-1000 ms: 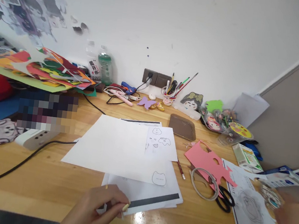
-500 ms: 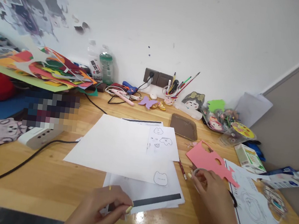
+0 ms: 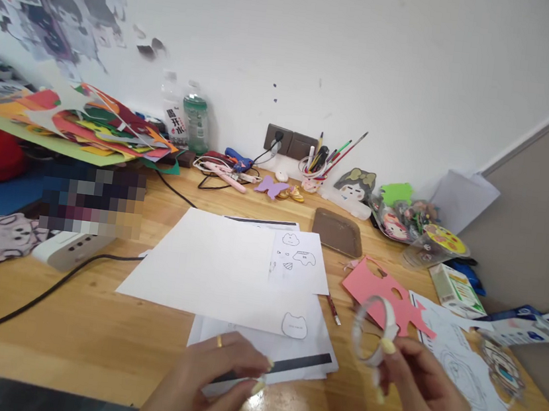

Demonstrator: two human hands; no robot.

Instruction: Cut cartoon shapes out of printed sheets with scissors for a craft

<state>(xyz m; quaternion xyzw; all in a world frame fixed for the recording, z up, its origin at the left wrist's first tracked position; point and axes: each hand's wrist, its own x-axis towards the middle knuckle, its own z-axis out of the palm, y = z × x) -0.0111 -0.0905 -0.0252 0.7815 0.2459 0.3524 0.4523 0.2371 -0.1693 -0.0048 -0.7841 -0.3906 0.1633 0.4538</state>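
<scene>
My right hand (image 3: 424,390) grips a roll of clear tape (image 3: 363,330) between thumb and fingers, held up off the desk at the right. Low in the middle, my left hand (image 3: 216,378) has its thumb and forefinger brought near each other, with a tiny pale bit between the tips that I cannot make out. Behind it a large white sheet (image 3: 207,267) lies over printed papers. A small cat-head cutout (image 3: 294,326) rests by its lower right corner. Beside it is a sheet with drawn shapes (image 3: 316,277).
Pink cut paper (image 3: 369,290) lies right of a dark red pencil (image 3: 334,310). A brown tray (image 3: 338,232) is behind. A white power strip (image 3: 74,247) with black cable sits left, near stacked coloured paper (image 3: 89,123). Bottles (image 3: 195,122) stand by the wall.
My right hand has lifted the tape roll and shifted right and nearer, turning the roll upright. My left hand has moved slightly right, its fingertips now a little further apart.
</scene>
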